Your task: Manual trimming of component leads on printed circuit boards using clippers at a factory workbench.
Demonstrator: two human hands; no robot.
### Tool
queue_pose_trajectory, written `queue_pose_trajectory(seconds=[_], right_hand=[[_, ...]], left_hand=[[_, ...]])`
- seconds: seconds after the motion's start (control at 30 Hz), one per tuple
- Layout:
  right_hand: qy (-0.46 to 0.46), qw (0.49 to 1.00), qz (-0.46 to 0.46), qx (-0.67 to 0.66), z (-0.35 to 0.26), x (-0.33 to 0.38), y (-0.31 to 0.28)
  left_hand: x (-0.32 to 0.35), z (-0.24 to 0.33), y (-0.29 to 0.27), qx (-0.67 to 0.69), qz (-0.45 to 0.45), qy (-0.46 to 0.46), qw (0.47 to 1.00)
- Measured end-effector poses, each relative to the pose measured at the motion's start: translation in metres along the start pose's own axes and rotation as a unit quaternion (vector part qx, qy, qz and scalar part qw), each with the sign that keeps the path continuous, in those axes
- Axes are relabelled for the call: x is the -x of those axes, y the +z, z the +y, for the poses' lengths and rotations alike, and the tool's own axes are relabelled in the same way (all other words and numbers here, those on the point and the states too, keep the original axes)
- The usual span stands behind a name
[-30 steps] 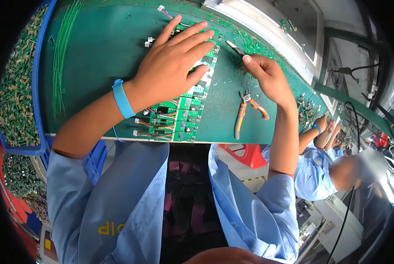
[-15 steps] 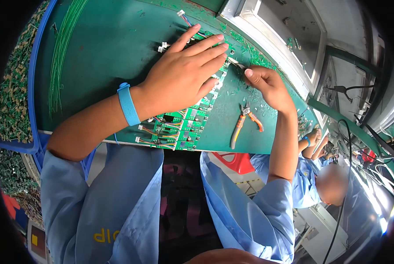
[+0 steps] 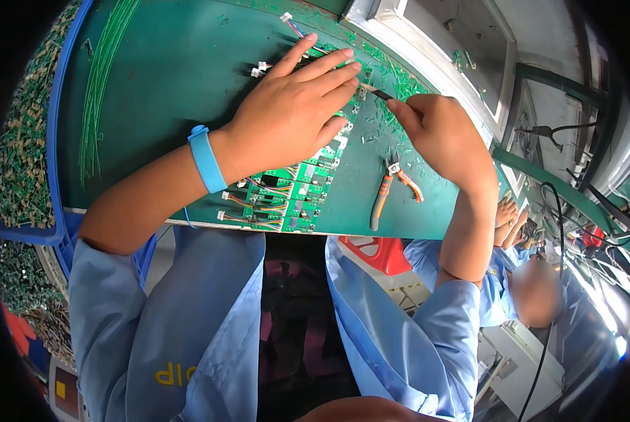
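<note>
1. Head view, left side: the left hand [image 3: 297, 112] lies palm down with its fingers spread wide and flat over a row of small green circuit boards [image 3: 294, 197] on the green work mat [image 3: 174, 63]. It presses on the boards and grips nothing. A blue wristband [image 3: 206, 159] circles the left wrist.

2. Head view, the boards: they lie in a strip running from under the left palm toward the near edge of the mat. Thin coloured wires with small white connectors [image 3: 258, 69] stick out along their left side.

3. Head view, right side: the right hand [image 3: 438, 130] is closed, thumb and forefinger pinched tight on a thin dark-tipped tool [image 3: 378, 92]. The tool's tip points toward the left fingertips and sits just beside them, above the far end of the board strip. I cannot tell whether the tip touches a board.

4. Head view, on the mat: orange-handled pliers [image 3: 392, 190] lie untouched just below the right hand, to the right of the boards. Short green wire clippings [image 3: 399, 81] are scattered around the tool.

5. Head view, surroundings: a bundle of long green wires [image 3: 100, 84] lies at the left part of the mat. A blue tray [image 3: 54, 232] at the far left holds many small components. At the right edge another person in a blue coat [image 3: 498, 281] sits with their hands near the bench.
</note>
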State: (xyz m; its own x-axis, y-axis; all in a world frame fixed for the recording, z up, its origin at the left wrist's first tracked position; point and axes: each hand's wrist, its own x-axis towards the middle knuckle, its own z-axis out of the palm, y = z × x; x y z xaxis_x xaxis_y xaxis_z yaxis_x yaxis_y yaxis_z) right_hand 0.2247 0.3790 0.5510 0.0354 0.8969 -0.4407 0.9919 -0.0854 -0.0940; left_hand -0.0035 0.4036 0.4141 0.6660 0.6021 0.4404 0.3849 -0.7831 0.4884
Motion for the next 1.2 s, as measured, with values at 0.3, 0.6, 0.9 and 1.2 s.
queue_pose_trajectory(seconds=[0.3, 0.6, 0.9, 1.2], right_hand=[[0.148, 0.953, 0.223, -0.139, 0.137, -0.055, 0.003], [0.080, 0.960, 0.248, 0.102, 0.206, -0.045, 0.006], [0.150, 0.961, 0.186, 0.139, 0.204, -0.046, -0.003], [0.247, 0.935, 0.249, 0.050, 0.162, -0.022, -0.005]], left_hand=[[0.001, 0.001, 0.002, 0.011, 0.032, 0.004, 0.999], [-0.001, 0.002, 0.003, 0.027, 0.042, 0.004, 0.999], [0.001, -0.001, 0.002, 0.040, 0.040, 0.005, 0.998], [0.002, 0.001, 0.002, 0.056, 0.015, 0.002, 0.998]])
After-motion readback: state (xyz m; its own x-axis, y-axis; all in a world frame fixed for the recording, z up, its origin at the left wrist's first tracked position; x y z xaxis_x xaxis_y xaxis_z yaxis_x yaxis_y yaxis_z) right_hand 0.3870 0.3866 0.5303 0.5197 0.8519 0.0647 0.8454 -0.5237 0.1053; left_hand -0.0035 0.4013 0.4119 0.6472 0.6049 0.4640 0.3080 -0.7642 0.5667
